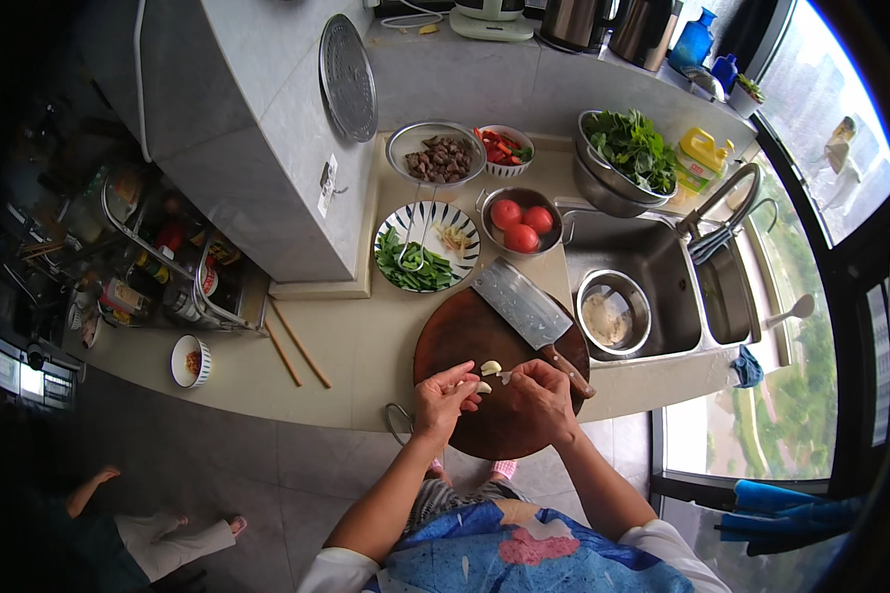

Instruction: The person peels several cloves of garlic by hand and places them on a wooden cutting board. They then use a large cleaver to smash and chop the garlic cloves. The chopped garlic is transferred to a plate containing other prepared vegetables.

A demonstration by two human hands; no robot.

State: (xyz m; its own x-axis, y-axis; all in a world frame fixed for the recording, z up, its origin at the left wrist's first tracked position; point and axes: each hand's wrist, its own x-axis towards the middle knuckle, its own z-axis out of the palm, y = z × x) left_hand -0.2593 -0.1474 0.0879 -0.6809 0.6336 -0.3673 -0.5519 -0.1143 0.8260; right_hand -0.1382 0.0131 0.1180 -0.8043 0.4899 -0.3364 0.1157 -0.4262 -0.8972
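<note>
Over a round wooden chopping board (452, 326), my left hand (443, 399) holds a garlic clove (482, 387) between its fingertips. My right hand (541, 393) pinches a small pale scrap, perhaps garlic skin (506, 377), close beside it. Another garlic clove (492, 368) lies on the board between the hands. A cleaver (523, 302) with a wooden handle rests across the board's upper right, its handle by my right hand. Behind the board stands a plate (445, 215) with chopped greens (415, 263) and pale shreds (452, 239). To its right a metal bowl holds several red tomatoes (521, 238).
A strainer of meat pieces (437, 161), a bowl of cut red peppers (502, 150) and a basin of leafy greens (633, 148) stand behind. At right is the sink (660, 259); at left, chopsticks (300, 345) and a small bowl (191, 361). Another person (133, 526) is at lower left.
</note>
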